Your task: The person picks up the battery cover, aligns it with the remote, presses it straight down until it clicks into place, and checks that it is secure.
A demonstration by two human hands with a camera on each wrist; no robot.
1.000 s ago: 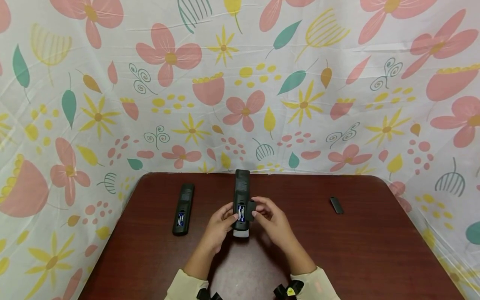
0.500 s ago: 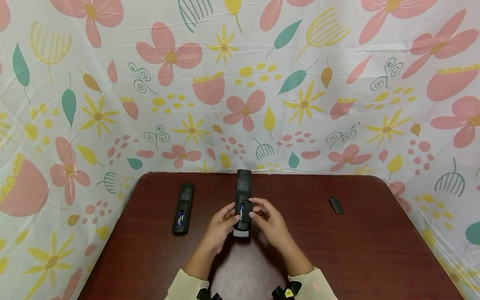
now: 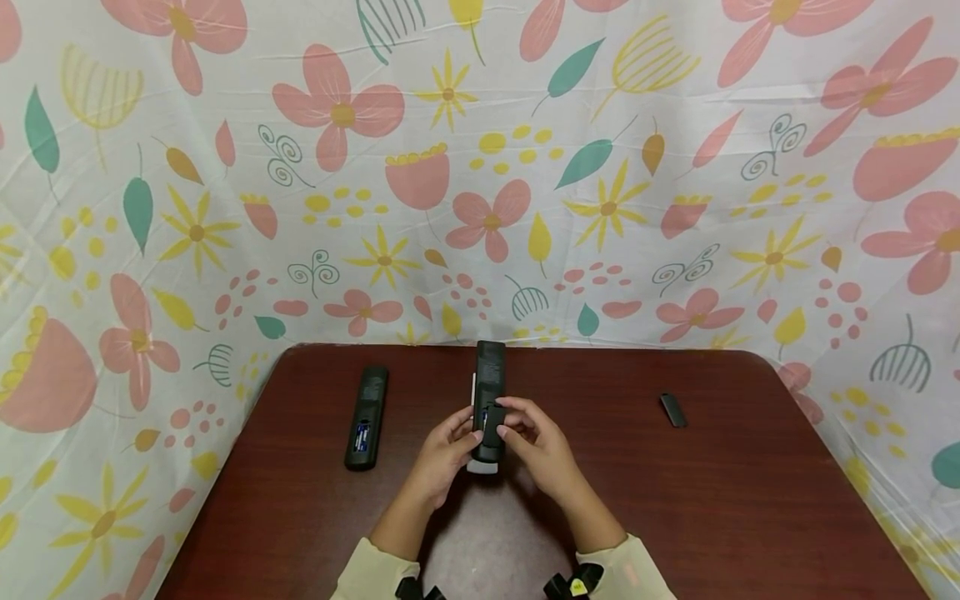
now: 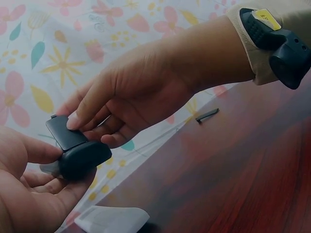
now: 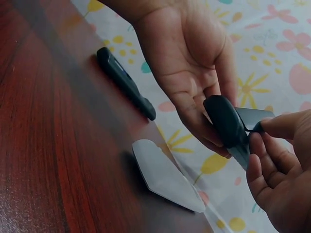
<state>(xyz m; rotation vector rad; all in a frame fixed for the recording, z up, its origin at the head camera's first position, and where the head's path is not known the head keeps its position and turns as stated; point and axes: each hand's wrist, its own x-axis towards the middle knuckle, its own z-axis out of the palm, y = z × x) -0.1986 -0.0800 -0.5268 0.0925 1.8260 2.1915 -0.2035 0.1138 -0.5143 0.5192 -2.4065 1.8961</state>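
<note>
My left hand (image 3: 444, 454) grips a black remote control (image 3: 491, 371) by its side, back facing up, above the table's middle. My right hand (image 3: 543, 446) pinches the remote's battery cover (image 3: 494, 421) between thumb and fingers. In the head view the cover overlaps the battery compartment, and a strip of blue batteries (image 3: 484, 419) shows at its left. The left wrist view has the cover standing tilted up from the remote, one long edge right at it. Below the hands, a white flat object (image 5: 167, 177) lies on the table, mostly hidden by the remote in the head view.
To the left lies a second black remote (image 3: 371, 392), back up, with blue batteries (image 3: 362, 437) in its uncovered compartment. A small black battery cover (image 3: 673, 410) lies on the right. Behind the brown table (image 3: 735, 500) hangs a flowered cloth (image 3: 487, 108).
My right hand has brought the cover left, from beside the remote to over its compartment. The remote has shifted slightly right, and a white edge now shows at its left.
</note>
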